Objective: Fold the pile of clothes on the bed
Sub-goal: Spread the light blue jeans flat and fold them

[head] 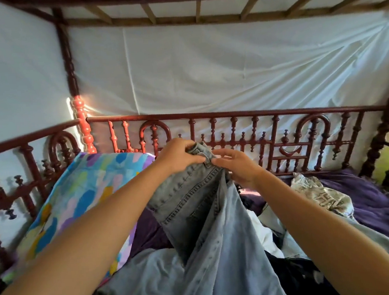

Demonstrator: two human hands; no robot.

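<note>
Holding the jeans (pixel 201 208) up by the waistband, above the middle of the bed (pixel 372 199), nearer its far edge. The legs hang down and bunch on the near edge.

- left hand (pixel 177 157): fingers clenched round the waistband, firm grip.
- right hand (pixel 240 168): thumb and forefinger pinch the waistband just beside the left hand. Its other fingers (pixel 225 154) are loosely extended.
- the rest of the pile (pixel 275 234) (white and dark garments) lies under and right of the jeans. A patterned top (pixel 321 194) sits toward the far right corner.
- a colourful pillow (pixel 79 196) leans at the far left corner against the rail (pixel 233 114).

My read: this is the first fold, matching the waistband halves so one leg lies over the other. The task is barely started, since the pile looks unfolded.

To do it well:
- slide the hands apart along the waistband to the two ends before shaking out. With both grips this close, the legs will twist.
- line up the side seams and check that the legs hang flat against each other.
- lay the jeans on bare purple sheet, not on the pile, or the fold goes lumpy. There looks to be room along the right edge.
- denim is stiff and heavy, so smooth each crease with a flat palm, then fold hem to waist.

Risk: the hanging legs could drag loose garments out of the pile.
</note>
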